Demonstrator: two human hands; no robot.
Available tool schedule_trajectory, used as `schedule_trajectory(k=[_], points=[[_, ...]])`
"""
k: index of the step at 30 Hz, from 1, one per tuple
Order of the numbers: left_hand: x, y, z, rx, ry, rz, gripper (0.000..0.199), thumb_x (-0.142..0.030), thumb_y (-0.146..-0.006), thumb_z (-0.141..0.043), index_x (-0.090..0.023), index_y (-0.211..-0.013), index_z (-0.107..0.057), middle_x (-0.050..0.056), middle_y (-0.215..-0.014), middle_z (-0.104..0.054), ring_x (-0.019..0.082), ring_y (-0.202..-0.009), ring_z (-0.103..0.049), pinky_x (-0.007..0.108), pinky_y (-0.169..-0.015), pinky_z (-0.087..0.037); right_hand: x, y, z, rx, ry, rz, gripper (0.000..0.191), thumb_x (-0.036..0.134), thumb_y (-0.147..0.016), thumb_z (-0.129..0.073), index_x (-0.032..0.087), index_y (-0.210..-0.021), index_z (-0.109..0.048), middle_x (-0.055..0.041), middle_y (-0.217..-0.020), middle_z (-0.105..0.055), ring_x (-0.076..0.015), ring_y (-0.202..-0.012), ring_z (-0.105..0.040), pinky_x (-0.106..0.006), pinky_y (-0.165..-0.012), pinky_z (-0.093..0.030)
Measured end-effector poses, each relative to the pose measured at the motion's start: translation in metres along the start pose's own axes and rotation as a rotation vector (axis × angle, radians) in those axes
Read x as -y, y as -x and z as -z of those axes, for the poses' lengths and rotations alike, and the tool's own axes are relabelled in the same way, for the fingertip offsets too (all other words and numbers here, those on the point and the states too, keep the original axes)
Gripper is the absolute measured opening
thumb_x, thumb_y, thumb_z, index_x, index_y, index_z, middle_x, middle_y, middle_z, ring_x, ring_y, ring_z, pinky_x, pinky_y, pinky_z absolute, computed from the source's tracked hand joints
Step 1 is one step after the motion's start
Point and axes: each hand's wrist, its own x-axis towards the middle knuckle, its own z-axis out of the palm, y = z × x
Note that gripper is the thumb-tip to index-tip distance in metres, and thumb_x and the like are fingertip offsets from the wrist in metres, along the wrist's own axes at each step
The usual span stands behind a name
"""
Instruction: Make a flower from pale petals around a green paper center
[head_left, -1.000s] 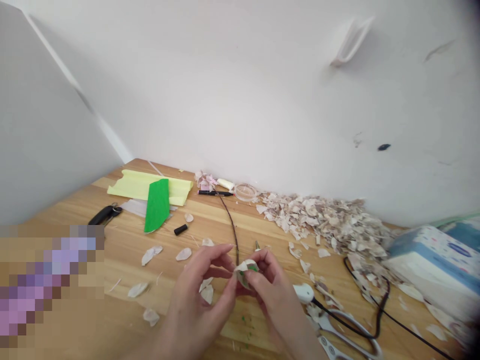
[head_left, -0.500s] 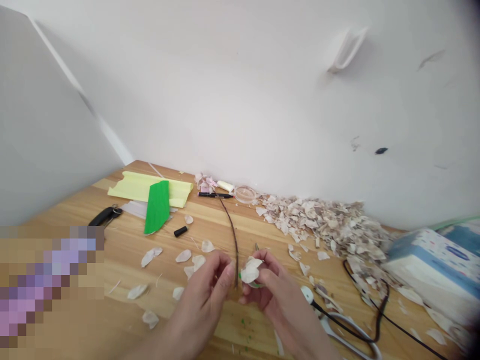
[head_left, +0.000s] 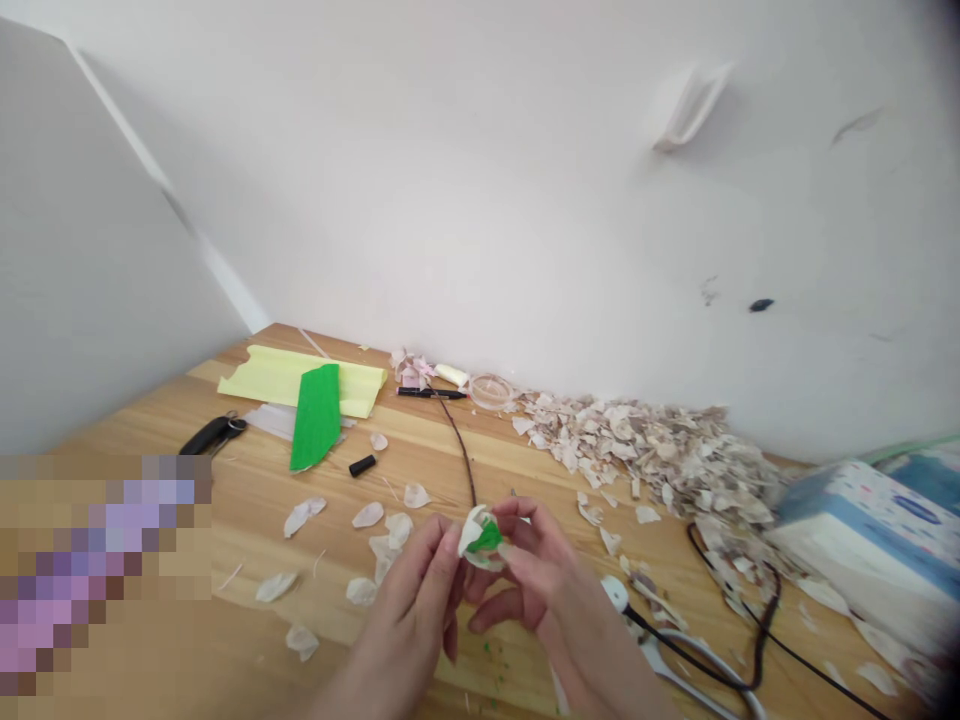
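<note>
A small handmade flower (head_left: 472, 530) of white petals around a green paper centre is between my two hands, low in the middle of the view. The fingertips of my left hand (head_left: 412, 595) pinch the petals at its left side. From the right, my right hand (head_left: 551, 580) grips the flower by its green part between thumb and fingers. Just behind it, a thin brown twig (head_left: 460, 440) lies on the table, its near end hidden by the flower. Loose white petals (head_left: 397, 530) are scattered to the left of my hands.
A heap of dry petals (head_left: 630, 440) lies along the wall. Green paper (head_left: 316, 418) rests over yellow paper (head_left: 259, 370) at back left. Keys (head_left: 214, 433), a black marker (head_left: 431, 393), a black cable (head_left: 765, 615), a white loop-shaped handle (head_left: 712, 665) and a tissue pack (head_left: 862, 540) surround the area.
My left hand has come right and now touches the flower. The flower has turned so its green centre shows, and it now covers the twig's near end.
</note>
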Motion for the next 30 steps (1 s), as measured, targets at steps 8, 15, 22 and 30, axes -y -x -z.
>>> schedule_trajectory(k=[8, 15, 22, 30], points=[[0.010, 0.005, 0.002, -0.287, 0.045, 0.088, 0.057, -0.064, -0.067, -0.054, -0.020, -0.103, -0.059, 0.003, -0.072, -0.066, 0.017, -0.056, -0.059, 0.025, -0.044, -0.049, -0.021, 0.010, -0.015, -0.049, 0.216, 0.306, 0.046, 0.029, -0.069, -0.065, 0.027, -0.103, -0.035, 0.0009, -0.091, -0.053, -0.0097, -0.056, -0.057, -0.024, -0.046, -0.050], [0.021, 0.005, 0.008, -0.147, 0.023, -0.006, 0.051, -0.063, -0.073, -0.049, -0.023, -0.105, -0.057, 0.007, -0.090, -0.069, 0.019, -0.066, -0.064, 0.025, -0.048, -0.053, -0.024, 0.008, -0.018, -0.127, 0.223, 0.365, 0.042, 0.035, -0.072, -0.065, 0.027, -0.102, -0.037, -0.0012, -0.090, -0.054, -0.0120, -0.054, -0.059, -0.021, -0.036, -0.048], [0.021, 0.005, 0.009, -0.047, 0.015, -0.026, 0.046, -0.061, -0.078, -0.042, -0.024, -0.099, -0.061, 0.002, -0.059, -0.064, 0.019, -0.053, -0.061, 0.025, -0.041, -0.052, -0.025, 0.009, -0.019, -0.108, 0.252, 0.326, 0.039, 0.037, -0.072, -0.065, 0.026, -0.100, -0.040, -0.0022, -0.087, -0.057, -0.0132, -0.052, -0.060, -0.023, -0.036, -0.048], [0.033, -0.001, 0.020, -0.061, 0.075, 0.056, 0.054, -0.064, -0.077, -0.041, -0.023, -0.107, -0.059, 0.007, -0.076, -0.069, 0.025, -0.077, -0.067, 0.030, -0.051, -0.056, -0.007, 0.009, -0.006, 0.085, 0.001, 0.282, 0.043, 0.030, -0.066, -0.073, 0.026, -0.099, -0.046, -0.0004, -0.089, -0.057, -0.0133, -0.062, -0.058, -0.028, -0.051, -0.052]])
